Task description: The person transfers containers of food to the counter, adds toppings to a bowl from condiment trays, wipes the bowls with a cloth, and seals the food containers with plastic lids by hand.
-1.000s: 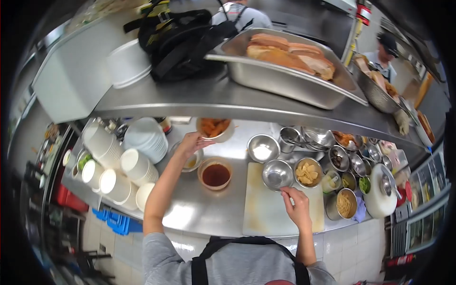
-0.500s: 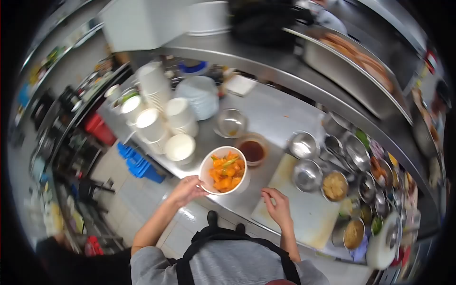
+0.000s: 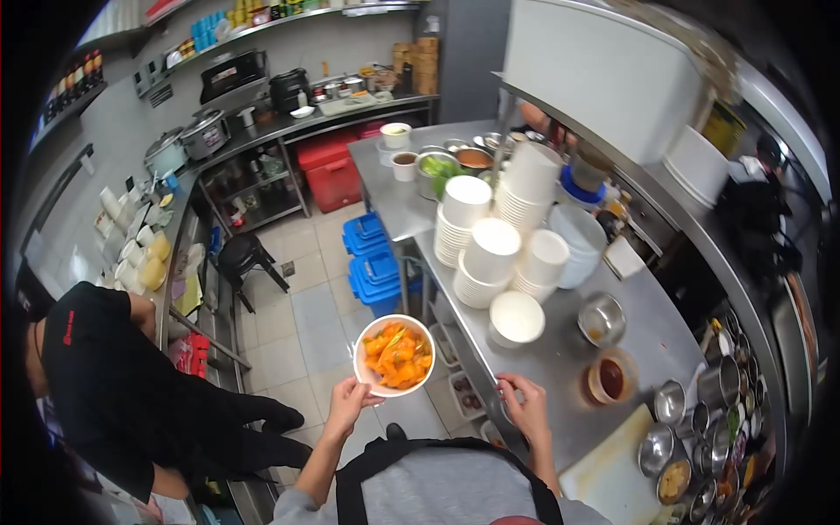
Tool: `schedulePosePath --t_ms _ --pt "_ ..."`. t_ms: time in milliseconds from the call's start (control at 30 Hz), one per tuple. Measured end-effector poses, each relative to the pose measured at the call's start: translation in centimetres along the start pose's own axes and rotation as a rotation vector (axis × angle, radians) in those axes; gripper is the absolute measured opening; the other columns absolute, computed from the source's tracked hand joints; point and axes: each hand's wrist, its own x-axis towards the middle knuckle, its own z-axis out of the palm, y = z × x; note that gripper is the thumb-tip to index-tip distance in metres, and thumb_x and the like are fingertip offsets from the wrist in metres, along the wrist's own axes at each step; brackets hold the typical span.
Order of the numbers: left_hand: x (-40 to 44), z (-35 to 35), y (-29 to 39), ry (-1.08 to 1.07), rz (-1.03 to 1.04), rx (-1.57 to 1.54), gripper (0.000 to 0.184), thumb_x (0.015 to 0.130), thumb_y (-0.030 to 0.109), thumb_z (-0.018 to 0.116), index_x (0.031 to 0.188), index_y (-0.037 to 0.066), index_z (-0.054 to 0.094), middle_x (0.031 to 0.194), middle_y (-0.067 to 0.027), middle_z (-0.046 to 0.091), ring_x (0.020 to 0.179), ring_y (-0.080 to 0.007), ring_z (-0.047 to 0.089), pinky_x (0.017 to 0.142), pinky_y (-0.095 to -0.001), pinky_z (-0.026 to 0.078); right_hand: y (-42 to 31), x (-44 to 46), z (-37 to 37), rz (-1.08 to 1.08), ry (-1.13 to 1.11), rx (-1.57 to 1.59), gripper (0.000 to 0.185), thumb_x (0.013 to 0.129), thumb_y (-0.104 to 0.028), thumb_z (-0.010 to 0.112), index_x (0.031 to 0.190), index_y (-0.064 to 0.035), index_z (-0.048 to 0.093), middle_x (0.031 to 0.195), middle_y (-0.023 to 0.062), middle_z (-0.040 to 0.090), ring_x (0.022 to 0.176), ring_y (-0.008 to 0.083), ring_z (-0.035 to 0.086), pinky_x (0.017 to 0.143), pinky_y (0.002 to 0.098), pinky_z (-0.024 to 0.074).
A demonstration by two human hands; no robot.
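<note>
My left hand (image 3: 348,404) grips the rim of a white paper bowl (image 3: 365,374), thumb over the edge. Glossy orange food pieces (image 3: 398,354) with green strips fill the bowl, which is held over the floor beside the counter. My right hand (image 3: 525,409) is at the steel counter's front edge, its fingers loosely bent and apart, with nothing seen in them. Closest to it on the counter stands a white paper tub (image 3: 516,318), in front of tall stacks of similar tubs (image 3: 486,262).
On the steel counter (image 3: 647,306) are a metal bowl (image 3: 601,320), a container of dark sauce (image 3: 610,378) and a cutting board (image 3: 612,464). Blue bins (image 3: 376,278) and a black stool (image 3: 251,261) stand on the floor. A person in black (image 3: 131,376) is at the left.
My view has swung left, bringing the aisle and the person in black into sight. The bowl, still in my left hand, has moved from above the counter to over the floor.
</note>
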Motion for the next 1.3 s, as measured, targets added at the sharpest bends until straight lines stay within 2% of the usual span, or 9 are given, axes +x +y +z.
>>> schedulePosePath --t_ms 133,167,267,300,433,700,833,933,1300 --pt "1.0 -7.7 -0.6 0.190 0.048 -0.048 0.022 0.079 0.000 0.039 0.095 -0.011 0.050 0.086 -0.0163 0.058 0.076 -0.0221 0.062 0.067 -0.0308 0.055 -1.8 6.0 9.7 -0.105 -0.267 -0.025 0.012 0.082 -0.007 0.053 0.090 -0.0004 0.060 0.076 0.0090 0.062 0.063 0.0132 0.060 0.055 0.0238 0.0465" --pt "1.3 -9.2 -0.7 0.252 0.033 -0.075 0.021 0.079 -0.001 0.039 0.093 -0.010 0.051 0.086 -0.0161 0.059 0.075 -0.0219 0.062 0.068 -0.0315 0.055 -2.1 7.1 12.0 -0.130 -0.284 -0.028 0.011 0.079 -0.011 0.056 0.085 -0.0029 0.061 0.078 0.0105 0.061 0.067 0.0225 0.060 0.057 0.0286 0.0450" --pt "2.5 -12.3 0.1 0.340 0.015 -0.182 0.018 0.080 -0.001 0.040 0.091 -0.010 0.051 0.085 -0.0162 0.059 0.076 -0.0222 0.062 0.069 -0.0319 0.055 -2.1 10.3 18.0 -0.265 -0.380 -0.050 0.013 0.082 -0.008 0.053 0.089 0.0005 0.059 0.077 0.0117 0.061 0.062 0.0158 0.061 0.056 0.0254 0.0459" --pt "3.1 -13.4 0.0 0.346 0.017 -0.205 0.018 0.081 0.000 0.040 0.092 -0.009 0.051 0.084 -0.0154 0.059 0.075 -0.0215 0.062 0.069 -0.0317 0.055 -2.4 11.2 19.7 -0.174 -0.412 0.015 0.010 0.079 -0.011 0.056 0.085 -0.0039 0.061 0.076 0.0114 0.061 0.065 0.0258 0.059 0.058 0.0302 0.0450" --pt "7.1 -17.0 0.8 0.404 0.041 -0.259 0.015 0.083 0.001 0.042 0.090 -0.008 0.052 0.085 -0.0136 0.058 0.076 -0.0191 0.061 0.070 -0.0315 0.054 0.0 15.7 26.7 -0.114 -0.582 -0.096 0.012 0.078 -0.014 0.056 0.083 -0.0034 0.061 0.075 0.0139 0.060 0.066 0.0268 0.060 0.058 0.0311 0.0448" --pt "18.5 -25.8 6.7 0.550 0.098 -0.340 0.014 0.082 0.001 0.043 0.088 -0.009 0.052 0.083 -0.0135 0.057 0.075 -0.0195 0.061 0.072 -0.0317 0.054 -0.6 32.3 39.4 -0.165 -0.514 -0.241 0.012 0.079 -0.012 0.054 0.082 -0.0021 0.060 0.072 0.0173 0.059 0.065 0.0290 0.059 0.060 0.0339 0.0447" --pt "23.2 -31.3 9.9 0.657 0.107 -0.368 0.016 0.082 0.002 0.043 0.089 -0.010 0.051 0.084 -0.0158 0.058 0.076 -0.0221 0.062 0.071 -0.0307 0.054 -2.4 42.1 47.1 -0.299 -0.483 -0.241 0.011 0.079 -0.010 0.053 0.082 -0.0023 0.060 0.072 0.0170 0.059 0.066 0.0313 0.059 0.059 0.0353 0.0443" --pt "25.2 -34.5 12.1 0.806 0.140 -0.386 0.016 0.081 0.002 0.043 0.089 -0.010 0.050 0.083 -0.0168 0.058 0.074 -0.0240 0.062 0.069 -0.0303 0.054 -5.9 47.4 55.4 -0.610 -0.488 -0.287 0.010 0.078 -0.010 0.053 0.081 -0.0028 0.060 0.072 0.0168 0.059 0.066 0.0325 0.058 0.059 0.0366 0.0445" --pt "31.4 -46.6 15.1 1.224 0.275 -0.493 0.018 0.080 0.000 0.041 0.090 -0.010 0.051 0.080 -0.0159 0.059 0.069 -0.0218 0.062 0.066 -0.0311 0.055 -23.6 48.1 84.0 -1.100 -1.183 0.365 0.010 0.078 -0.012 0.056 0.084 -0.0042 0.060 0.076 0.0103 0.060 0.068 0.0267 0.058 0.062 0.0335 0.0456"
